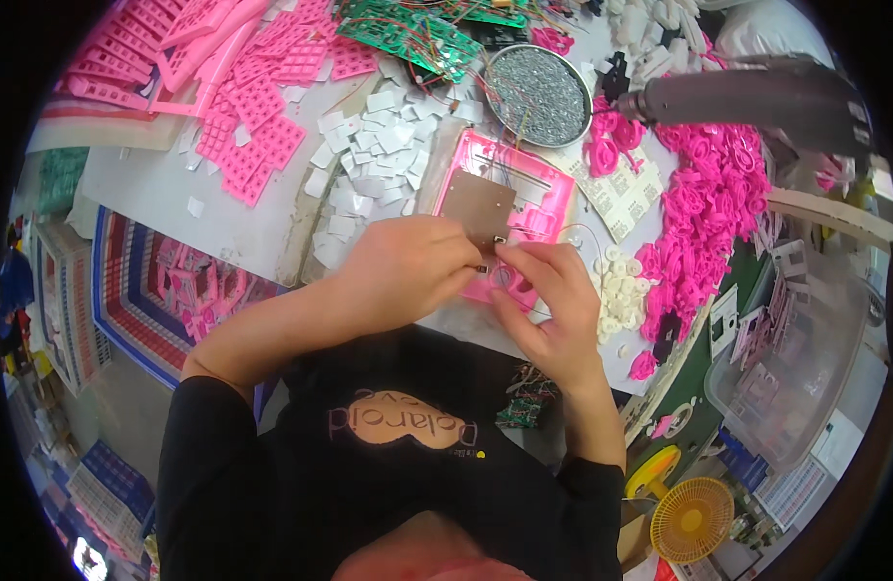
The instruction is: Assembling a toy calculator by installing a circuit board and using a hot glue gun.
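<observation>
So a pale worktable (137, 179) is taking up most of the view, and a big heap of hot-pink plastic parts (708, 203) is sprawling over its right side. A dark power tool (747, 97) is hanging over that heap. The pink casing (545, 198) is lying near the table's front edge, between both hands. The left hand (398, 271) is curling in, fingertips bunching at the casing's near end; can't tell what they're pinching, if anything. The right hand (558, 305) is holding thumb and index finger apart around a round spot on the casing; can't tell if it's gripping. A brown board (474, 205) is sitting over the casing, and small white pieces (621, 295) are piling up beside the right hand.
</observation>
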A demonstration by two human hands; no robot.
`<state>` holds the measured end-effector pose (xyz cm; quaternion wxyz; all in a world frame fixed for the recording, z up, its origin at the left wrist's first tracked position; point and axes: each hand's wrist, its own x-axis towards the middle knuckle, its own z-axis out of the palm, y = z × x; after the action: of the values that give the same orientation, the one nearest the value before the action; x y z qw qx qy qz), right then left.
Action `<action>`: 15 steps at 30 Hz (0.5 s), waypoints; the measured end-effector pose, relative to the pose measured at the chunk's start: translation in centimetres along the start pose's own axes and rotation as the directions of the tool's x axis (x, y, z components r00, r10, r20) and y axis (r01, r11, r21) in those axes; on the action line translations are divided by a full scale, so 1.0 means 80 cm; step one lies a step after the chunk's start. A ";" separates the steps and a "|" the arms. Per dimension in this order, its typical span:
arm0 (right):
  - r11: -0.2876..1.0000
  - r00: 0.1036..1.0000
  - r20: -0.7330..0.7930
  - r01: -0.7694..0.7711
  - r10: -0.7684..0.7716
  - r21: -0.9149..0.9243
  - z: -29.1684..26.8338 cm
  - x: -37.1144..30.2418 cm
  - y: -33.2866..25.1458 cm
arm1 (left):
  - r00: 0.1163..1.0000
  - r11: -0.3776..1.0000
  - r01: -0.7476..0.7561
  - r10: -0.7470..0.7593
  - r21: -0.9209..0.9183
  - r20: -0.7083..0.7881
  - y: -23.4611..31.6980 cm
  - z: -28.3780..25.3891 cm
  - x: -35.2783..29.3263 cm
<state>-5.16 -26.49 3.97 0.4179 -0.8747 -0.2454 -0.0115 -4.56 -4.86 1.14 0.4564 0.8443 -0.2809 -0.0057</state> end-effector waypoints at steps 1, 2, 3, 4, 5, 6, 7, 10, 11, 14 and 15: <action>0.999 0.999 -0.008 0.036 -0.037 -0.028 0.006 -0.001 0.006 | 1.000 0.999 -0.016 0.016 0.033 0.024 0.002 0.002 0.001; 0.996 0.997 -0.015 0.073 -0.074 -0.055 0.009 -0.003 0.009 | 0.999 0.999 -0.025 0.024 0.029 0.039 0.003 0.005 0.003; 0.999 1.000 0.020 -0.012 0.013 -0.044 0.007 -0.006 0.008 | 0.998 0.999 -0.034 0.033 0.025 0.054 0.003 0.009 0.003; 0.997 0.997 0.033 -0.074 0.075 -0.032 0.002 -0.010 0.010 | 0.997 0.999 -0.039 0.038 0.018 0.066 0.004 0.012 0.005; 0.991 0.989 0.048 -0.136 0.136 -0.020 -0.005 -0.015 0.013 | 0.999 1.000 -0.028 0.028 0.011 0.018 0.009 0.012 0.005; 0.980 0.978 0.064 -0.197 0.197 -0.009 -0.010 -0.019 0.015 | 0.999 1.000 -0.017 0.017 0.003 -0.031 0.019 0.009 0.004; 0.947 0.950 0.064 -0.311 0.306 0.082 -0.012 -0.028 0.014 | 0.997 1.000 -0.008 0.007 -0.007 -0.080 0.025 0.008 0.003; 0.963 0.961 0.092 -0.264 0.260 0.045 -0.008 -0.050 0.019 | 0.983 0.986 -0.152 0.143 0.065 0.116 0.012 0.023 -0.021; 0.983 0.981 0.073 -0.180 0.181 -0.018 -0.004 -0.052 0.021 | 0.982 0.986 -0.154 0.146 0.066 0.118 0.009 0.031 -0.025; 0.985 0.998 0.036 -0.037 0.044 -0.170 -0.005 -0.052 0.018 | 0.979 0.984 -0.166 0.156 0.070 0.127 -0.003 0.044 -0.028; 0.984 0.998 0.047 -0.032 0.041 -0.174 -0.005 -0.051 0.018 | 0.979 0.983 -0.168 0.158 0.071 0.131 -0.007 0.043 -0.030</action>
<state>-8.04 -29.29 2.25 0.3339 -0.9121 -0.2378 -0.0030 -7.22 -6.16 -1.90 0.4020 0.8344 -0.3771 -0.0096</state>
